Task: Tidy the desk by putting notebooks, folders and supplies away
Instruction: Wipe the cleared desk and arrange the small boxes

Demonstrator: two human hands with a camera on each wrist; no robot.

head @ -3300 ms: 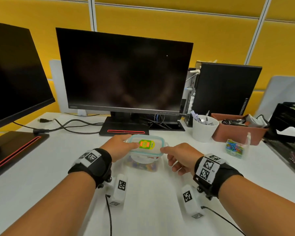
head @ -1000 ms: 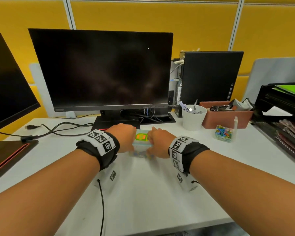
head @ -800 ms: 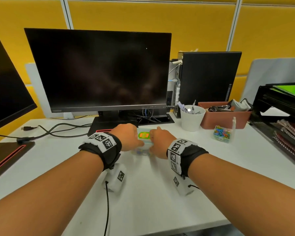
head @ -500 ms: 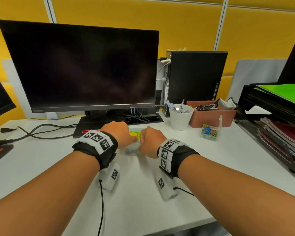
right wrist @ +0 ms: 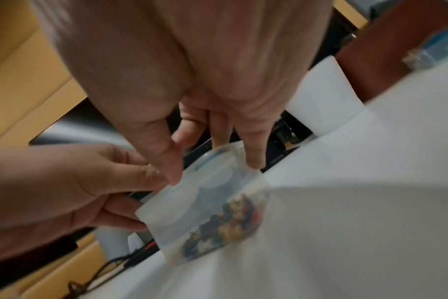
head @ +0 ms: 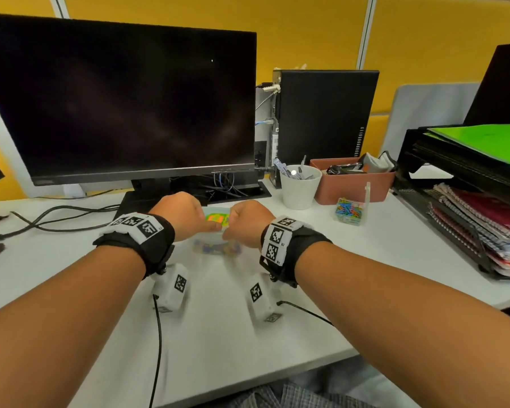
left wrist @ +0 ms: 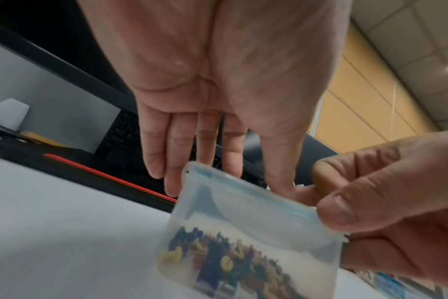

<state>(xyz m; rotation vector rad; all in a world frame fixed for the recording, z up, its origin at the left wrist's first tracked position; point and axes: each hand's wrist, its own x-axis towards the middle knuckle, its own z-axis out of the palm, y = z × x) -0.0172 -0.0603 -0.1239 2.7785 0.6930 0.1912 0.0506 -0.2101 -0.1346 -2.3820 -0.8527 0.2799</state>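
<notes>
Pushpin box [head: 217, 231] sits on the white desk [head: 306, 260], both hands gripping its lid: left hand [head: 180, 214], right hand [head: 249, 221].

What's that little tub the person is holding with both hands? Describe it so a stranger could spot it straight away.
Start at the big dark monitor in the middle of the white desk; just in front of its stand, the left hand and right hand hold a small tub. It is translucent plastic with a blue-edged lid and holds coloured push pins, unlike the clear paper-clip box farther right.
</notes>
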